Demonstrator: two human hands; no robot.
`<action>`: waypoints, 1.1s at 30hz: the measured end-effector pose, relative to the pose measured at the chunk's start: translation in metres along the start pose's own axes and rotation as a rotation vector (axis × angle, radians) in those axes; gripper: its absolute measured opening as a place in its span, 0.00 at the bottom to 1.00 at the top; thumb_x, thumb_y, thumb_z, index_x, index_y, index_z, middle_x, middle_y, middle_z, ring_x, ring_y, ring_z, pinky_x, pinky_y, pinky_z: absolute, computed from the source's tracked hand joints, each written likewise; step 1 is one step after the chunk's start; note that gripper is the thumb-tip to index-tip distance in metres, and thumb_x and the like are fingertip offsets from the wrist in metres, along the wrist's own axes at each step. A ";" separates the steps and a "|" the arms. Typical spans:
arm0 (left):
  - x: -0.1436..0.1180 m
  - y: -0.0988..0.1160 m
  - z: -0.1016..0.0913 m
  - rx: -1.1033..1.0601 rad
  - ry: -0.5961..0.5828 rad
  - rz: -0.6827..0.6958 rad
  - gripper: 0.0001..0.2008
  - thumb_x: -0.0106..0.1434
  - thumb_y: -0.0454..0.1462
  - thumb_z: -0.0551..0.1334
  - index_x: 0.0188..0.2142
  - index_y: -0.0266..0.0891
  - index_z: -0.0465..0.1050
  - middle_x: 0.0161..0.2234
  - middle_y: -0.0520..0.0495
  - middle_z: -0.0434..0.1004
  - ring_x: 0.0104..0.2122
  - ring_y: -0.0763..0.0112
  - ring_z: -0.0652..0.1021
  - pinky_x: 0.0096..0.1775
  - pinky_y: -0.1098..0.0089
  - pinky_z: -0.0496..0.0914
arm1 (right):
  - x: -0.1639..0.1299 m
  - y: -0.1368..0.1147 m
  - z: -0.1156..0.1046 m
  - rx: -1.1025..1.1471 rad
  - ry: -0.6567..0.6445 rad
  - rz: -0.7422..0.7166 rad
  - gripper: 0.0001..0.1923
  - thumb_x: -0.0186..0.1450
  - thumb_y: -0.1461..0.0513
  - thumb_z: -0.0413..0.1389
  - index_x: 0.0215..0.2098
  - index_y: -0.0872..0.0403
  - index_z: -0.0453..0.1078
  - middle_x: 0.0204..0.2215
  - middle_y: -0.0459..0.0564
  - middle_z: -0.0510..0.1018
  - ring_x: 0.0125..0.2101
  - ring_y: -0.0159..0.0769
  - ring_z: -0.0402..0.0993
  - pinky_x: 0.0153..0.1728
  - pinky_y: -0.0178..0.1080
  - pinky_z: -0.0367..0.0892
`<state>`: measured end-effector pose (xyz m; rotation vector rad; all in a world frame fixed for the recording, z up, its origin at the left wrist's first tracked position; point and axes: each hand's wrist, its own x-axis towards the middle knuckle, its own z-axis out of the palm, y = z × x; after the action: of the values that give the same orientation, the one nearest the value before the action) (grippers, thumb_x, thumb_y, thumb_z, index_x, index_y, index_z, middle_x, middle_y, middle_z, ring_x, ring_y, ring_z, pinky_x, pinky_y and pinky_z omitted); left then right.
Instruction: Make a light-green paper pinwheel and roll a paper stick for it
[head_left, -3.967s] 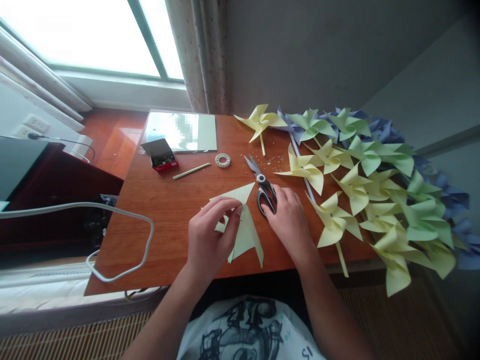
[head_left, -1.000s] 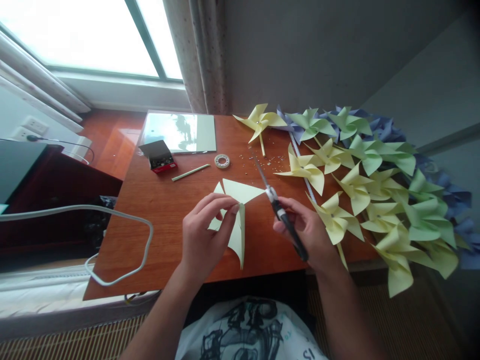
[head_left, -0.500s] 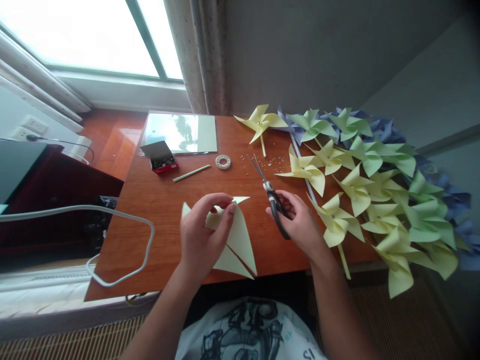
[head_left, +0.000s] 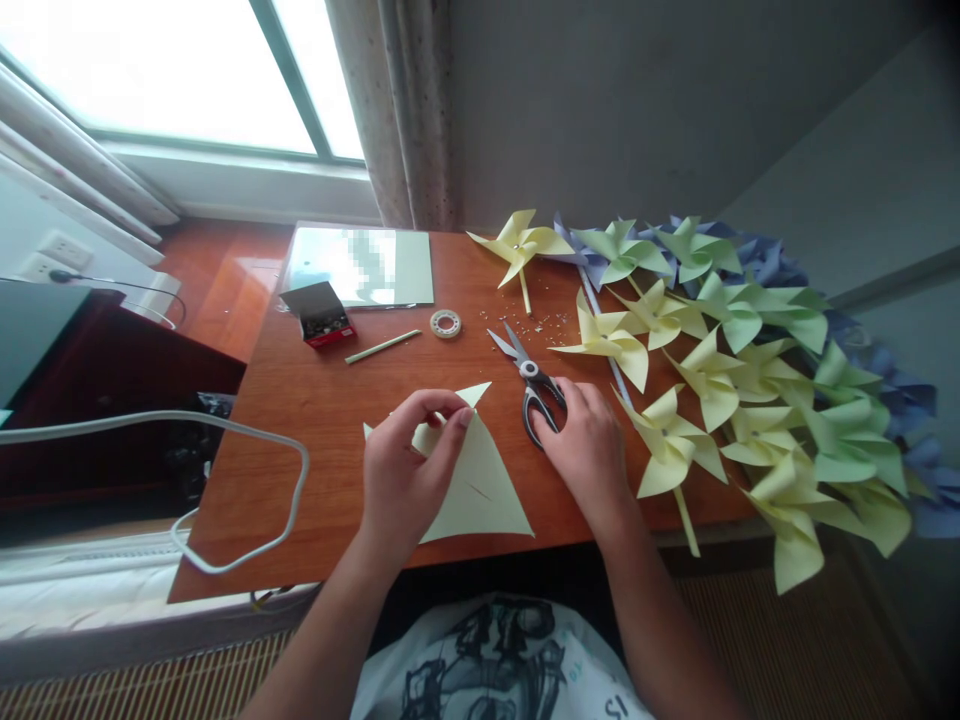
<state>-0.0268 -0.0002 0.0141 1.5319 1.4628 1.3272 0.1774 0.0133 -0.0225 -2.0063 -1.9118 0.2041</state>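
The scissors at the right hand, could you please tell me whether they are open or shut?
Open: the scissors at the right hand show two blades parted in a V.

The paper (head_left: pixel 486 480) was pale green, the table (head_left: pixel 330 410) reddish brown.
Scissors (head_left: pixel 529 371) were silver, black and grey; pinwheels (head_left: pixel 666 430) yellow, green or bluish purple; the shirt (head_left: pixel 487 665) white, printed dark.

This looks like a room in a home: pale patterned curtains (head_left: pixel 409 110) hang beside a bright window (head_left: pixel 165 70), and reddish wooden flooring (head_left: pixel 229 270) shows below the sill (head_left: pixel 225 180). A plug (head_left: pixel 60 275) sits at wall sockets (head_left: pixel 66 248); a wooden table (head_left: pixel 300 480) fills the middle, with a slatted mat (head_left: pixel 172 675) at lower left.
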 end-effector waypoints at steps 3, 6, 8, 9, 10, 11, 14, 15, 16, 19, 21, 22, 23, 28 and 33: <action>0.000 0.000 0.001 0.001 -0.007 -0.007 0.04 0.67 0.38 0.65 0.36 0.41 0.75 0.31 0.48 0.80 0.31 0.69 0.77 0.35 0.70 0.71 | 0.000 0.001 0.003 0.001 -0.004 -0.025 0.22 0.67 0.58 0.59 0.57 0.56 0.70 0.46 0.62 0.77 0.47 0.55 0.74 0.48 0.53 0.72; 0.000 0.004 0.003 0.023 -0.006 0.013 0.03 0.67 0.37 0.65 0.35 0.40 0.75 0.31 0.49 0.79 0.30 0.70 0.76 0.36 0.70 0.71 | -0.001 0.000 0.000 0.013 0.005 -0.046 0.21 0.67 0.58 0.59 0.56 0.57 0.71 0.47 0.63 0.77 0.49 0.56 0.73 0.50 0.54 0.71; -0.001 0.007 0.004 0.047 -0.004 0.026 0.03 0.67 0.35 0.64 0.35 0.40 0.74 0.31 0.50 0.79 0.30 0.71 0.76 0.37 0.70 0.70 | -0.003 -0.005 -0.008 0.063 0.050 -0.071 0.18 0.68 0.59 0.58 0.55 0.56 0.72 0.48 0.63 0.78 0.49 0.55 0.73 0.50 0.55 0.70; -0.001 0.008 0.005 0.059 -0.008 0.028 0.02 0.67 0.35 0.64 0.35 0.40 0.74 0.31 0.50 0.79 0.31 0.71 0.76 0.37 0.70 0.70 | -0.005 -0.009 -0.013 0.115 0.081 -0.090 0.16 0.69 0.59 0.57 0.53 0.55 0.73 0.48 0.62 0.78 0.49 0.54 0.74 0.51 0.54 0.70; -0.001 0.009 0.006 0.068 -0.012 0.028 0.02 0.67 0.34 0.64 0.35 0.40 0.74 0.30 0.51 0.78 0.31 0.71 0.76 0.37 0.70 0.70 | -0.006 -0.015 -0.019 0.193 0.115 -0.115 0.13 0.69 0.60 0.57 0.51 0.54 0.74 0.47 0.61 0.79 0.49 0.52 0.74 0.51 0.53 0.70; -0.002 0.010 0.007 0.075 -0.019 0.026 0.03 0.67 0.34 0.64 0.35 0.40 0.74 0.30 0.51 0.78 0.31 0.71 0.76 0.38 0.70 0.70 | -0.008 -0.021 -0.026 0.299 0.129 -0.149 0.11 0.70 0.61 0.56 0.49 0.53 0.75 0.45 0.58 0.80 0.47 0.49 0.75 0.50 0.51 0.71; -0.003 0.011 0.011 0.058 -0.058 0.017 0.03 0.67 0.34 0.64 0.35 0.40 0.74 0.31 0.50 0.78 0.32 0.70 0.76 0.38 0.69 0.69 | -0.011 -0.041 -0.042 0.699 0.017 -0.193 0.05 0.70 0.61 0.57 0.41 0.51 0.75 0.38 0.51 0.80 0.40 0.40 0.77 0.42 0.42 0.73; -0.004 0.012 0.012 0.030 -0.078 0.012 0.03 0.68 0.34 0.63 0.35 0.40 0.74 0.31 0.50 0.78 0.32 0.70 0.76 0.38 0.69 0.69 | -0.011 -0.046 -0.045 0.779 -0.011 -0.198 0.03 0.70 0.61 0.59 0.40 0.51 0.75 0.37 0.49 0.80 0.38 0.38 0.77 0.40 0.40 0.73; -0.004 0.012 0.013 -0.008 -0.103 0.005 0.03 0.68 0.34 0.63 0.35 0.40 0.74 0.32 0.49 0.77 0.33 0.69 0.76 0.38 0.69 0.69 | -0.012 -0.049 -0.046 0.826 -0.037 -0.195 0.02 0.69 0.62 0.59 0.38 0.51 0.75 0.35 0.48 0.80 0.37 0.37 0.77 0.40 0.39 0.72; -0.004 0.013 0.014 -0.131 -0.180 -0.038 0.04 0.69 0.36 0.62 0.36 0.39 0.73 0.34 0.48 0.76 0.35 0.68 0.75 0.39 0.67 0.68 | -0.012 -0.052 -0.044 0.931 -0.096 -0.125 0.04 0.69 0.63 0.59 0.36 0.52 0.75 0.33 0.47 0.78 0.36 0.37 0.75 0.40 0.39 0.70; -0.004 0.014 0.013 -0.191 -0.223 -0.090 0.05 0.69 0.37 0.63 0.35 0.39 0.73 0.34 0.47 0.75 0.36 0.67 0.74 0.39 0.67 0.68 | -0.012 -0.049 -0.040 1.037 -0.156 -0.043 0.05 0.69 0.62 0.58 0.35 0.52 0.75 0.33 0.47 0.78 0.36 0.36 0.75 0.40 0.38 0.70; -0.004 0.015 0.013 -0.216 -0.238 -0.120 0.06 0.69 0.38 0.63 0.35 0.39 0.73 0.34 0.47 0.74 0.35 0.67 0.73 0.39 0.67 0.67 | -0.013 -0.047 -0.038 1.098 -0.193 0.001 0.05 0.69 0.61 0.59 0.35 0.52 0.75 0.32 0.46 0.77 0.35 0.35 0.74 0.39 0.37 0.70; -0.004 0.015 0.012 -0.240 -0.249 -0.149 0.06 0.69 0.39 0.63 0.35 0.39 0.73 0.34 0.48 0.74 0.35 0.68 0.73 0.38 0.67 0.67 | -0.013 -0.046 -0.038 1.157 -0.231 0.042 0.05 0.69 0.60 0.60 0.35 0.52 0.74 0.32 0.45 0.77 0.34 0.34 0.74 0.38 0.36 0.69; -0.004 0.017 0.012 -0.296 -0.277 -0.209 0.08 0.69 0.40 0.64 0.35 0.39 0.74 0.33 0.48 0.74 0.34 0.69 0.73 0.37 0.68 0.66 | -0.013 -0.042 -0.040 1.349 -0.388 0.123 0.07 0.68 0.58 0.61 0.33 0.52 0.74 0.29 0.42 0.74 0.31 0.31 0.70 0.34 0.33 0.66; -0.005 0.017 0.012 -0.284 -0.267 -0.164 0.04 0.69 0.38 0.64 0.38 0.39 0.74 0.34 0.48 0.76 0.33 0.69 0.74 0.37 0.68 0.68 | -0.012 -0.042 -0.039 1.405 -0.430 0.206 0.08 0.68 0.56 0.62 0.34 0.52 0.75 0.29 0.43 0.76 0.30 0.31 0.69 0.32 0.32 0.65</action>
<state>-0.0090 -0.0056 0.0250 1.3169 1.1515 1.1299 0.1510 -0.0036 0.0265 -1.1317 -1.0430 1.5891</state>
